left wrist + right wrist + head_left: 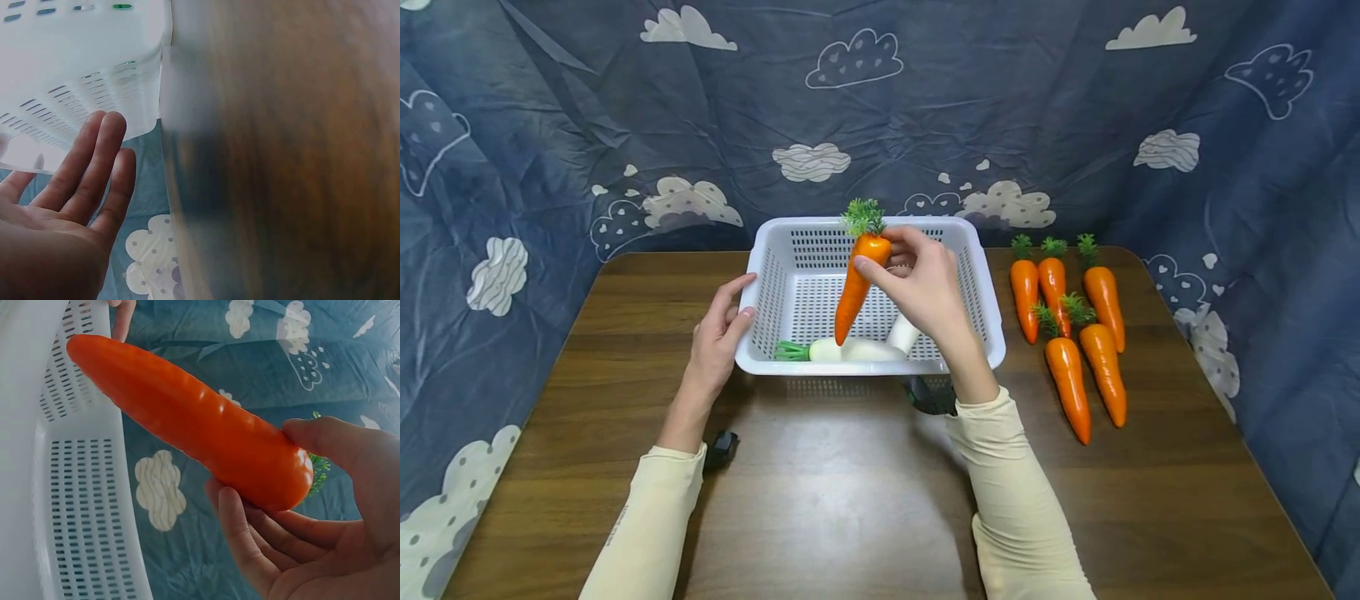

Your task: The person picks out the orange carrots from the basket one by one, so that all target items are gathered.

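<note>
My right hand [925, 279] pinches an orange carrot [852, 287] with a leafy green top between thumb and fingers, near its thick end. The carrot is above the white slotted basket [868, 367], its tip pointing down toward the front wall. In the right wrist view the carrot [194, 419] is clear of the basket wall [87, 506]. My left hand [715, 333] touches the basket's left rim, its fingers mostly straight beside the outer wall in the left wrist view. A white radish [827, 350] with green stems lies in the basket; another white piece [902, 333] is partly hidden by my right hand.
On the brown wooden table [835, 500], several carrots lie to the right of the basket, including a near one [1067, 383] and a far one [1024, 296]. A dark blue cloth [880, 125] with cloud prints hangs behind the table.
</note>
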Action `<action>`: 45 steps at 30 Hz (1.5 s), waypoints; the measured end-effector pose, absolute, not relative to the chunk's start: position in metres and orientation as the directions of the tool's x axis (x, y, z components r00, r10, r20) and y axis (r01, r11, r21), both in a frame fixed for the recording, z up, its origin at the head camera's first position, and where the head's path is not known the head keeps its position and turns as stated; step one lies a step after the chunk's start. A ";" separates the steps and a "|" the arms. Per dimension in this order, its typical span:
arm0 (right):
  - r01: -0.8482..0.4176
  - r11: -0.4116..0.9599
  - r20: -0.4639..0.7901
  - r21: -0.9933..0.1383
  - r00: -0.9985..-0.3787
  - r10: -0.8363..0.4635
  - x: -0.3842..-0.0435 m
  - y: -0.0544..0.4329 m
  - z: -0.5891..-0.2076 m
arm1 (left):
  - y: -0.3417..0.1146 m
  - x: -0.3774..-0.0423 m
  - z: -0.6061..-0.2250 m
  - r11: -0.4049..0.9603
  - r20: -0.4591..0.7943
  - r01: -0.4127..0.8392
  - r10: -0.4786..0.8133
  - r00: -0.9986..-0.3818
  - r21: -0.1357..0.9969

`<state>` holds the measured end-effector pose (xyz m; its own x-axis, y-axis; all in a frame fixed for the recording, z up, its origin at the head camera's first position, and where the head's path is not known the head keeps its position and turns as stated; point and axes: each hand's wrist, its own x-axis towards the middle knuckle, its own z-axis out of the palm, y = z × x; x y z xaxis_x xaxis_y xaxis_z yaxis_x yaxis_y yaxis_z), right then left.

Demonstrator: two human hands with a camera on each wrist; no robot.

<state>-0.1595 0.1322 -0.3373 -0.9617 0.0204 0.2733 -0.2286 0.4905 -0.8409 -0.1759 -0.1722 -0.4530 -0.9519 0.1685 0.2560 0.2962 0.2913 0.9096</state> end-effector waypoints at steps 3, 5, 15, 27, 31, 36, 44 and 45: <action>-0.235 0.476 0.277 -0.847 -0.961 0.018 -0.156 0.135 -0.336 | -0.173 -0.176 -0.453 0.291 0.253 0.293 0.168 -0.953 0.911; -0.241 0.461 0.279 -0.854 -0.960 0.014 -0.153 0.138 -0.335 | -0.174 -0.176 -0.454 0.292 0.252 0.292 0.168 -0.953 0.911; -0.293 0.498 0.349 -0.816 -0.937 0.021 -0.130 0.162 -0.325 | -0.174 -0.175 -0.455 0.293 0.251 0.292 0.170 -0.953 0.910; -0.266 0.641 0.386 -0.720 -0.921 0.051 -0.098 0.212 -0.324 | -0.170 -0.177 -0.452 0.272 0.266 0.306 0.173 -0.948 0.912; -0.254 0.674 0.395 -0.694 -0.916 0.062 -0.089 0.223 -0.323 | -0.171 -0.177 -0.452 0.279 0.270 0.310 0.173 -0.947 0.909; -0.244 0.710 0.400 -0.661 -0.915 0.058 -0.081 0.234 -0.325 | -0.172 -0.177 -0.453 0.281 0.265 0.307 0.177 -0.948 0.909; -0.243 0.729 0.408 -0.641 -0.911 0.056 -0.077 0.256 -0.326 | -0.173 -0.176 -0.452 0.278 0.263 0.306 0.180 -0.948 0.911; -0.232 0.741 0.409 -0.630 -0.911 0.062 -0.077 0.260 -0.326 | -0.173 -0.176 -0.452 0.278 0.264 0.306 0.179 -0.948 0.910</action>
<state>-0.0770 0.2597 -0.3257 -0.9106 0.0620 0.4086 -0.2325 0.7407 -0.6304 -0.1757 -0.1730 -0.4518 -0.9478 0.1794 0.2637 0.3060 0.2783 0.9104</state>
